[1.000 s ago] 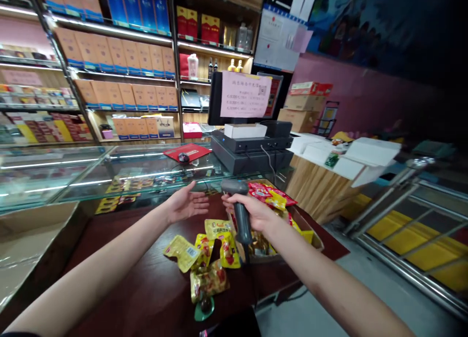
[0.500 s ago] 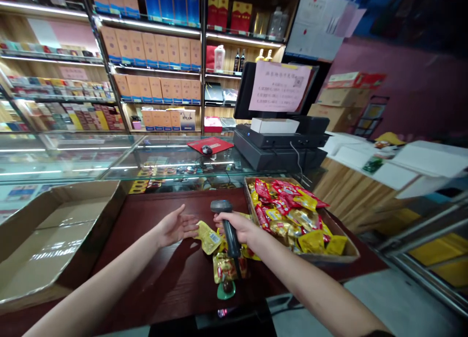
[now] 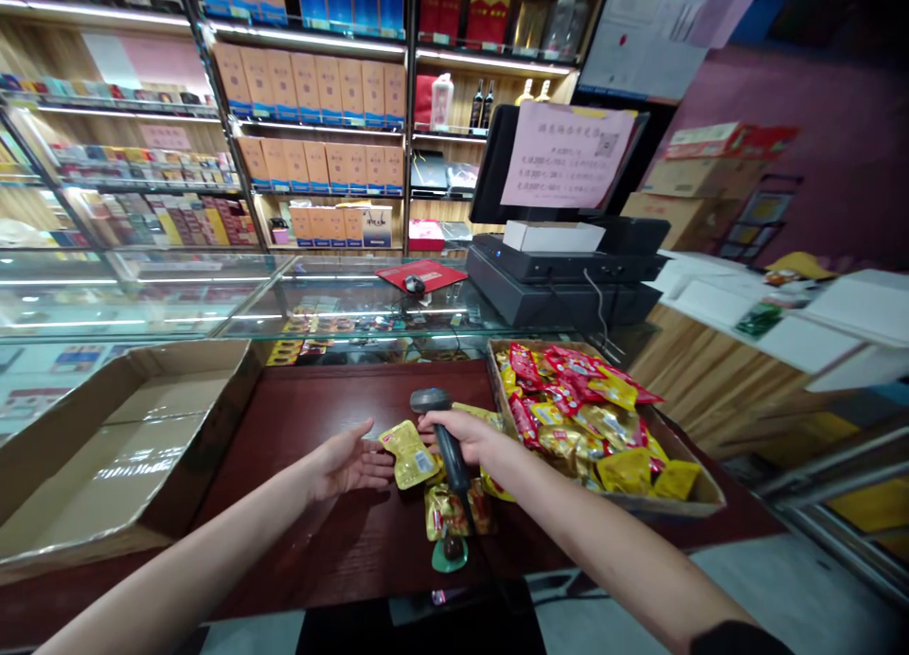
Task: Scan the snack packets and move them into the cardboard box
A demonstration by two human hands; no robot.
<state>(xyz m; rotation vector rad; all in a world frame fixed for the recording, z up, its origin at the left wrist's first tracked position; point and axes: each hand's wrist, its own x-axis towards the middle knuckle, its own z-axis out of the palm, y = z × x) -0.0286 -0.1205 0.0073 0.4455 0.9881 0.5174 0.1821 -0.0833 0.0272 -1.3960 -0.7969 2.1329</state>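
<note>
Reference point: the packet box (image 3: 712, 489) on the dark red table.

Right hand (image 3: 465, 437), left of the packet box, is wrapped around the grip of a grey handheld scanner (image 3: 450, 456). Left hand (image 3: 347, 463), further left of the box, is open and holds nothing; its fingertips lie at the edge of a yellow packet (image 3: 410, 456), contact uncertain. Hands are apart from each other.

Handling (judged): scanner probably light, its shell rigid; best held around the handle below the head, leaving its cable free. Packet probably light, its film flexible and somewhat slippery; pinch by a flat end seam. A gold packet (image 3: 440, 511), nearer the wearer than the box, looks similarly soft.

Writing: the yellow packet bears a barcode label (image 3: 424, 461); brand unreadable. Behind the box, a pink sheet (image 3: 564, 158) on the monitor (image 3: 490, 186) carries Chinese lines, too blurred to transcribe reliably, and a square code.
</note>
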